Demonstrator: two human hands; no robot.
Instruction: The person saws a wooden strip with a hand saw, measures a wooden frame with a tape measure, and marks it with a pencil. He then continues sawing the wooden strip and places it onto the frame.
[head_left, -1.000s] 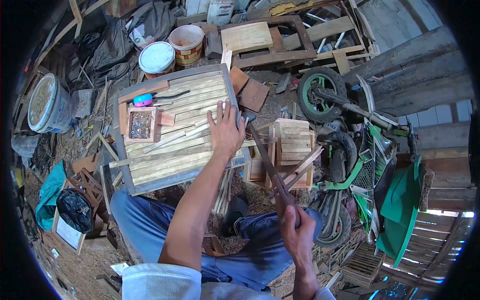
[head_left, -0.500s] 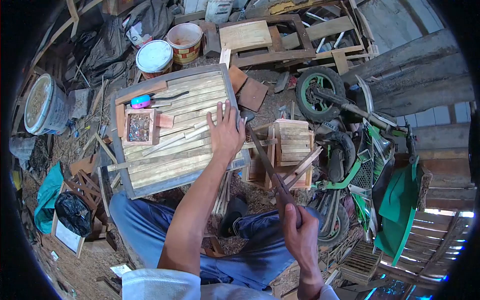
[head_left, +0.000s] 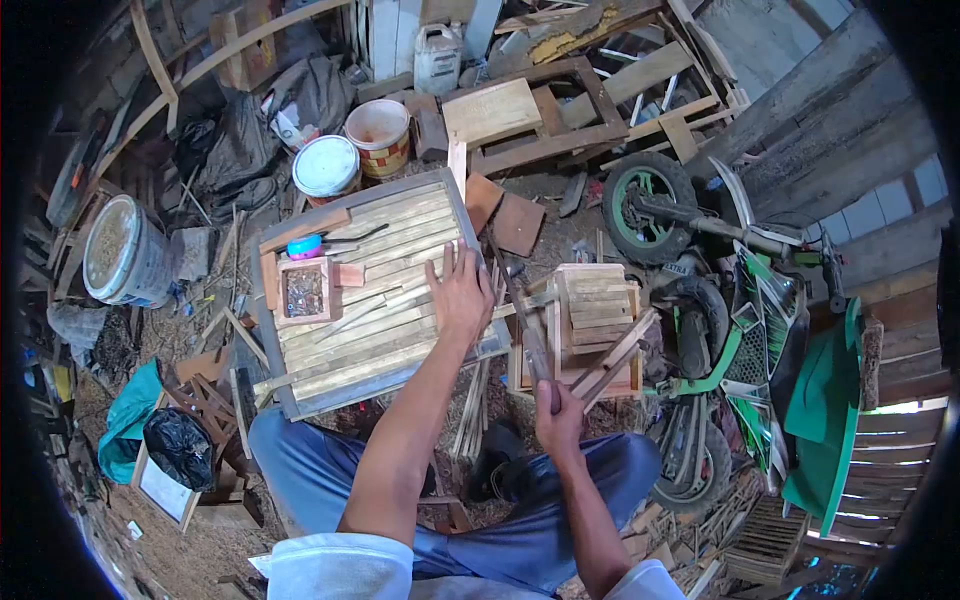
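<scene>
Cluttered woodshop floor; on the slatted surface (head_left: 330,340) my left hand (head_left: 462,292) presses flat, fingers spread, on a thin strip (head_left: 385,300). My right hand (head_left: 557,418) is clamped round the saw (head_left: 527,325) at the surface's edge; I'd stroke straight, light.

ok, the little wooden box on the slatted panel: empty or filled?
Filled. The small wooden box on the slatted panel holds a pile of small dark bits; what they are, cannot tell.

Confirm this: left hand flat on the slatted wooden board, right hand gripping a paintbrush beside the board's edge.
Not a paintbrush. The head view shows the right hand gripping a handsaw. The rest holds: the left hand lies flat on the slatted wooden board.
</scene>
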